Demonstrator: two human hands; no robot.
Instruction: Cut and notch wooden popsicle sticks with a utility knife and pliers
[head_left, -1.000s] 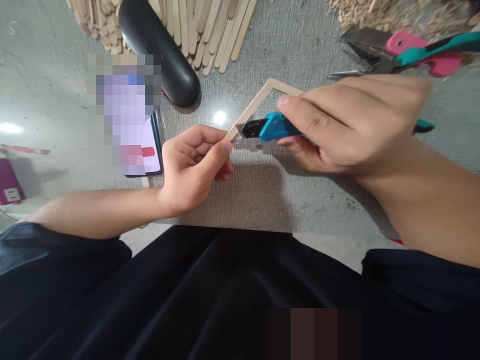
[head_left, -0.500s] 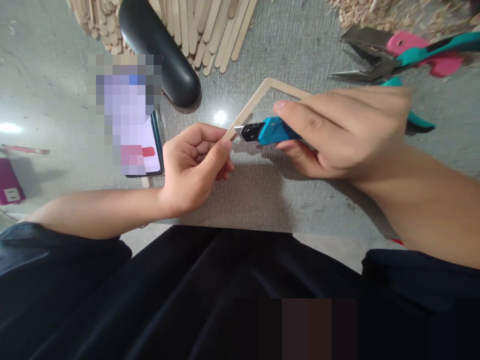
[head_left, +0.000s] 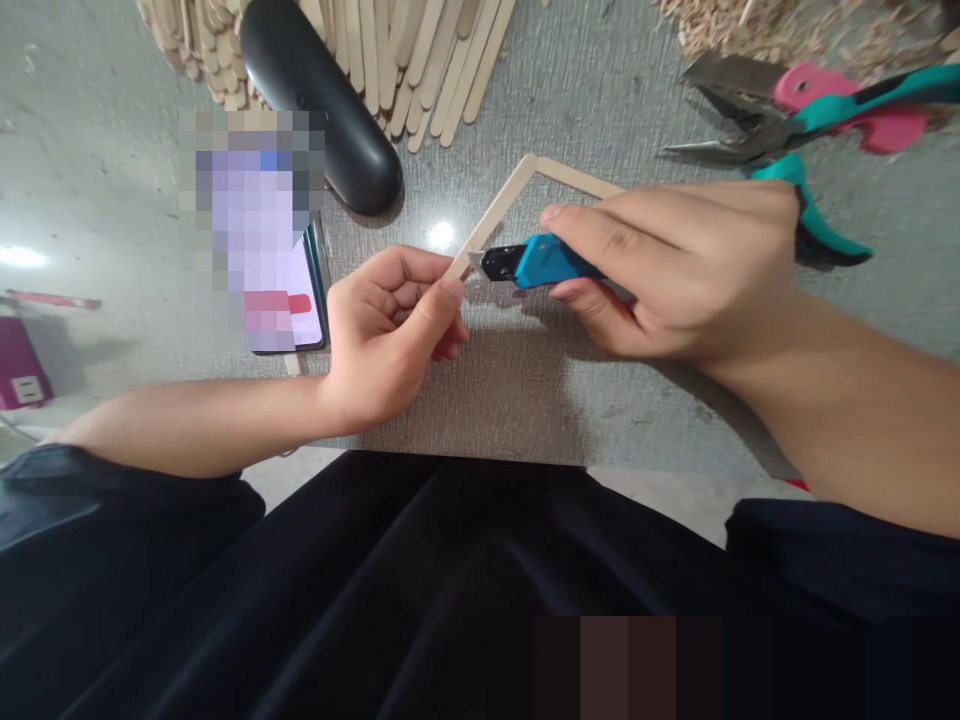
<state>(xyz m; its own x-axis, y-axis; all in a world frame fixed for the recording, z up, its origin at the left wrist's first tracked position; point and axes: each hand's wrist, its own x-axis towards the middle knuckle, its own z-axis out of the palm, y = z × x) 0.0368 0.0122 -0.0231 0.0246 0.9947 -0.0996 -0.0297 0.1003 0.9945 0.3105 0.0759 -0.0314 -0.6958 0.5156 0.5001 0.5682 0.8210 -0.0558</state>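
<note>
My left hand [head_left: 394,330] is closed, pinching the near corner of a thin frame of wooden sticks [head_left: 501,205] between thumb and fingers. My right hand [head_left: 675,270] is wrapped round a blue utility knife [head_left: 544,262]. Its short blade tip touches the frame right beside my left thumb. The far side of the frame runs behind my right hand and is hidden there. Both hands hover over a grey textured mat [head_left: 525,390].
A heap of wooden sticks [head_left: 420,60] and a long black case [head_left: 315,95] lie at the back. A phone [head_left: 289,290] lies to the left. Teal-handled pliers [head_left: 810,120] and a pink tool [head_left: 847,100] rest at the right, by wood shavings [head_left: 787,25].
My right hand has slid the knife a little to the left along the frame, bringing the blade tip up to my left thumb. My left hand has kept still.
</note>
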